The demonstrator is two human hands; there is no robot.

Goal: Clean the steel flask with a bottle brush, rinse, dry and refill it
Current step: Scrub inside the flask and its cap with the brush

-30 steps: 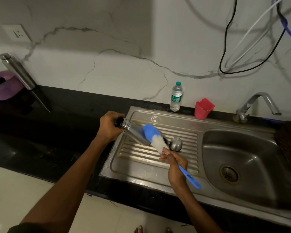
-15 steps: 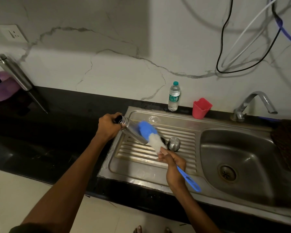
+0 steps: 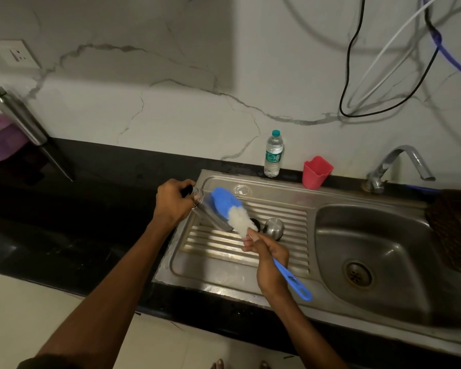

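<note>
**Desk:** What has changed at the sink in the last second?

**Photographer:** Little beyond position. The bottle brush point(image 3: 232, 212) has slid up the outside of the steel flask point(image 3: 210, 214) towards its neck; a second ago its blue tip sat lower along the body. My reading is that the scrub is on the outer wall and still in progress, with rinsing, drying and refilling all to come.

**Desk:** And the hands?

**Photographer:** The left hand point(image 3: 172, 202) is wrapped round the flask's neck end, holding it tilted over the ribbed drainboard point(image 3: 277, 251), base pointing down towards the grooves. The right hand point(image 3: 269, 258) pinches the brush just below the white bristles, the blue handle running back under the palm and out past the wrist. Both forearms reach in from the near edge of the black worktop point(image 3: 91, 222).

**Desk:** Where is the lid?

**Photographer:** A rounded steel cap point(image 3: 274, 227) stands on the drainboard just beside the brush head, apart from the flask. Whether the flask's mouth is open I cannot tell; the left hand covers it.

**Desk:** Anything else in frame?

**Photographer:** A plastic water bottle point(image 3: 273, 154) and a red cup point(image 3: 316, 172) by the wall, the tap point(image 3: 399, 162) above the basin, and a second steel flask point(image 3: 18, 115) far left.
</note>
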